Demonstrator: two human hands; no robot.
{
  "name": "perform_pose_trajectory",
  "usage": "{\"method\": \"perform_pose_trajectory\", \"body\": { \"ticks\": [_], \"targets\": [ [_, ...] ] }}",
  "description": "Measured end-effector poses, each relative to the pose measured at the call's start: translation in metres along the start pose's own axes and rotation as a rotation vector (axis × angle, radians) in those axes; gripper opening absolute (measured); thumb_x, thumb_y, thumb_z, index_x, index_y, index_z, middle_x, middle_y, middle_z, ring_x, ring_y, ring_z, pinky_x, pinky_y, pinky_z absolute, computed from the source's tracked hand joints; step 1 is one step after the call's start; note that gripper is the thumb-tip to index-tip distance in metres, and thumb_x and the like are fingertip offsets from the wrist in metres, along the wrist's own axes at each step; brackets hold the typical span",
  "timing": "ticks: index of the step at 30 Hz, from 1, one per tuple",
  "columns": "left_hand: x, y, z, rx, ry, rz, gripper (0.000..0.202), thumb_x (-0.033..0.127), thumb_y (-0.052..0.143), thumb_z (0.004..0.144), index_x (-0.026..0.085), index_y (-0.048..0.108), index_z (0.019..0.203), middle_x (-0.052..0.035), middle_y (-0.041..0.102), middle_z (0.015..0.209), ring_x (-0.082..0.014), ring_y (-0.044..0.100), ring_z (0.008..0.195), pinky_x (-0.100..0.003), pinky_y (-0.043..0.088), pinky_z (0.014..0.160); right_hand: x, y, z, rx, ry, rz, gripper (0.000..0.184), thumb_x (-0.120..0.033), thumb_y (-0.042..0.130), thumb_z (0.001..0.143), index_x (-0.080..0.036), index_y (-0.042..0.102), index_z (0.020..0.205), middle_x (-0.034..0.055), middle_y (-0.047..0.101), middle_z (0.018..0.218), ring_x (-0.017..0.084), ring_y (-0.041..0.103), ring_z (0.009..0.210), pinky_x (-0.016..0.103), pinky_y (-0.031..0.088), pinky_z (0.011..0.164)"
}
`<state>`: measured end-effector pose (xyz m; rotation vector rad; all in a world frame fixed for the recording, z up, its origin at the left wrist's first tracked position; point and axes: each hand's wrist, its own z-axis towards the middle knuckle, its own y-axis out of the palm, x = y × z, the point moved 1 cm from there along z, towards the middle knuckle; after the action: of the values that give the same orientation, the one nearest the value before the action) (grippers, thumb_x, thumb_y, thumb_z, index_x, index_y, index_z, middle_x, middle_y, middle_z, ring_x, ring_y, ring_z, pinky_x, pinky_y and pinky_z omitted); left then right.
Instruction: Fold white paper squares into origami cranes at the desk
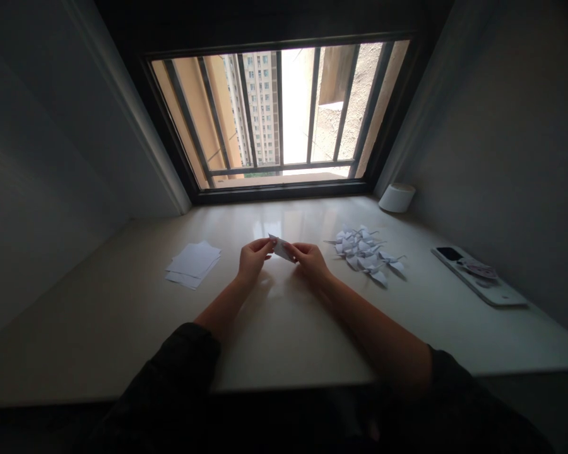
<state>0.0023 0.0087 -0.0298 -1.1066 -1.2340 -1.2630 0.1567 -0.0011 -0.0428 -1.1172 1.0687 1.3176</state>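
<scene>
Between my two hands is a small piece of folded white paper (283,248), held just above the pale surface. My left hand (254,258) pinches its left corner between thumb and fingers. On the other side, my right hand (311,258) grips the right end of the same paper. The fingers partly cover it, so its exact folds cannot be made out. To the left lies a loose stack of white paper sheets (194,260). A cluster of folded paper cranes (360,244) sits right of my right hand.
A phone (478,275) with a ring-like grip on its back lies at the right by the wall. A white cylindrical object (397,198) stands in the back right corner. Beyond the glossy sill (284,340) is a barred window (284,113) with a dark frame.
</scene>
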Motion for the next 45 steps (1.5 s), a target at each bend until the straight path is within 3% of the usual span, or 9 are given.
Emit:
{"method": "perform_pose_trajectory", "body": {
  "ticks": [5,12,19,22,29,45],
  "targets": [
    [0.0003,0.0015,-0.001,-0.005,-0.011,-0.018,0.037,0.047,0.074,0.06,0.018,0.072,0.083,-0.0068,0.07,0.084,-0.019,0.061,0.079,-0.03,0.045,0.07,0.0,0.0011,-0.0024,-0.015,0.018,-0.02,0.039,-0.052,0.072,0.059,-0.017,0.073,0.076,0.0031,0.069,0.069,0.017,0.061,0.064,0.026,0.043,0.059],
    [0.0017,0.0037,-0.0036,0.009,-0.156,-0.143,0.038,0.047,0.073,0.061,0.017,0.071,0.084,-0.0083,0.069,0.089,-0.0207,0.062,0.085,-0.03,0.045,0.073,0.0059,0.0028,0.0024,-0.05,0.024,0.081,0.037,-0.05,0.072,0.061,-0.016,0.074,0.078,0.0068,0.071,0.07,0.019,0.064,0.067,0.03,0.048,0.067],
    [0.0053,0.0047,-0.0052,-0.036,-0.002,-0.012,0.038,0.047,0.074,0.059,0.018,0.073,0.084,-0.0069,0.07,0.084,-0.0205,0.062,0.081,-0.031,0.044,0.072,0.0019,0.003,-0.0007,-0.013,0.023,0.041,0.039,-0.053,0.071,0.061,-0.016,0.073,0.073,0.0077,0.072,0.072,0.022,0.066,0.07,0.032,0.049,0.068],
    [0.0074,0.0052,-0.0064,-0.065,0.002,0.021,0.034,0.045,0.075,0.06,0.018,0.073,0.08,-0.0063,0.071,0.08,-0.0194,0.061,0.077,-0.03,0.043,0.071,0.0001,0.0036,-0.0019,-0.006,-0.013,0.011,0.036,-0.052,0.07,0.062,-0.017,0.073,0.071,0.0074,0.072,0.071,0.022,0.066,0.07,0.032,0.049,0.067],
    [0.0079,0.0023,-0.0036,0.001,-0.079,-0.083,0.035,0.044,0.076,0.058,0.018,0.073,0.081,-0.007,0.07,0.085,-0.0202,0.061,0.082,-0.03,0.044,0.072,-0.0021,0.0039,-0.0024,-0.013,-0.052,-0.059,0.035,-0.051,0.069,0.064,-0.018,0.074,0.074,0.0074,0.072,0.072,0.023,0.066,0.07,0.033,0.048,0.067],
    [0.0075,0.0006,-0.0026,-0.008,-0.216,-0.238,0.031,0.04,0.08,0.054,0.018,0.069,0.073,-0.005,0.065,0.084,-0.0178,0.058,0.084,-0.029,0.042,0.077,0.0003,0.004,-0.0019,-0.08,-0.048,-0.031,0.034,-0.047,0.069,0.067,-0.016,0.074,0.079,0.0075,0.072,0.073,0.022,0.066,0.072,0.031,0.047,0.069]
  ]
}}
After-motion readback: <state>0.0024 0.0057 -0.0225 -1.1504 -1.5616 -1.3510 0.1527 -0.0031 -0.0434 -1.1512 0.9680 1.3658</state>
